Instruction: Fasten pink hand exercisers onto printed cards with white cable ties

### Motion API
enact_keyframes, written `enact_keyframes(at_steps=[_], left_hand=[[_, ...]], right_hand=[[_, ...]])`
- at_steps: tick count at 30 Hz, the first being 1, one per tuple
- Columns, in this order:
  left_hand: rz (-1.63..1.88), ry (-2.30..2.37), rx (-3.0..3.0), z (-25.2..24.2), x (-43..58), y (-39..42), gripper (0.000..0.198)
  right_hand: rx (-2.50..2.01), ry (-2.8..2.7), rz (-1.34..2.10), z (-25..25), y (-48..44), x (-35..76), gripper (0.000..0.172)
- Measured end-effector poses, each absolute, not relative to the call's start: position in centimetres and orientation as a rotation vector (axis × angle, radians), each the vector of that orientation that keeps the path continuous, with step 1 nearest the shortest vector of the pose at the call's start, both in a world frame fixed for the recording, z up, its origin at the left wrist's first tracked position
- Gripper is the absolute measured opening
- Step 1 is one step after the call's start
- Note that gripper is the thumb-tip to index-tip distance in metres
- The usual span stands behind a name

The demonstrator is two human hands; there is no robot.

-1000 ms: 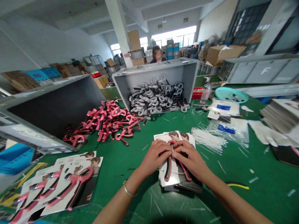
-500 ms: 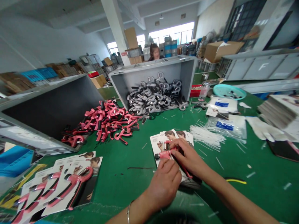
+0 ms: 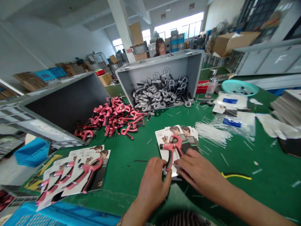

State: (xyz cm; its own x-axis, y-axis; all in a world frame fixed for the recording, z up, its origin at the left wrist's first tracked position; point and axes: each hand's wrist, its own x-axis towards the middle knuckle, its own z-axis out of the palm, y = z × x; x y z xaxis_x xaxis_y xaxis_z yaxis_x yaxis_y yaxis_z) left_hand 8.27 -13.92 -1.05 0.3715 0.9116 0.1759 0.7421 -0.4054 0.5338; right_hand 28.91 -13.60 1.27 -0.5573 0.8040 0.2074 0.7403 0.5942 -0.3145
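One pink-and-black hand gripper (image 3: 170,146) on printed card stack (image 3: 164,153)

The hand gripper lies flat on the stack's top card. Left hand (image 3: 152,179): at the stack's lower-left edge, fingers curled beside one handle; whether it grips cannot be told. Right hand (image 3: 197,166): at the stack's lower-right edge, fingers bent over the other handle's end; grip likewise undetermined. Left of the stack: carded pink hand grippers (image 3: 87,168). Beyond it: gray hand grippers (image 3: 155,94) in a gray crate (image 3: 141,72). Right, just beside: white plastic ties (image 3: 213,133).

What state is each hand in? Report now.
Left hand: half-curled at the lower end of the pink hand grip; hold unclear.
Right hand: half-curled over the card's lower right; grasp hidden.
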Motion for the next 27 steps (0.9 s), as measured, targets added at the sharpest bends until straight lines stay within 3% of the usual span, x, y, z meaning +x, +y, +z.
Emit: enact_keyframes(at_steps=[6,10,15,22,27], left_hand=[[0.721,1.214,2.119,-0.4,6.5,-13.1,0.015],[0.9,1.108,2.077,-0.9,6.3,-12.5,0.019],[1.04,1.199,1.857,-1.9,8.2,-11.7,0.01],[1.083,1.111,1.643,-2.3,8.5,-11.7,0.003],[1.063,1.099,1.536,-2.6,8.2,-11.7,0.005]], right_hand=[[-1.303,-2.58,0.103,0.8,-13.4,28.0,0.011],[-1.267,-2.414,0.4,1.8,-12.8,28.2,0.009],[-1.132,-2.168,0.711,2.0,-11.2,28.7,0.01],[-1.236,-2.025,0.707,1.0,-11.8,29.1,0.007],[-1.194,-2.23,0.524,1.3,-11.8,29.3,0.009]])
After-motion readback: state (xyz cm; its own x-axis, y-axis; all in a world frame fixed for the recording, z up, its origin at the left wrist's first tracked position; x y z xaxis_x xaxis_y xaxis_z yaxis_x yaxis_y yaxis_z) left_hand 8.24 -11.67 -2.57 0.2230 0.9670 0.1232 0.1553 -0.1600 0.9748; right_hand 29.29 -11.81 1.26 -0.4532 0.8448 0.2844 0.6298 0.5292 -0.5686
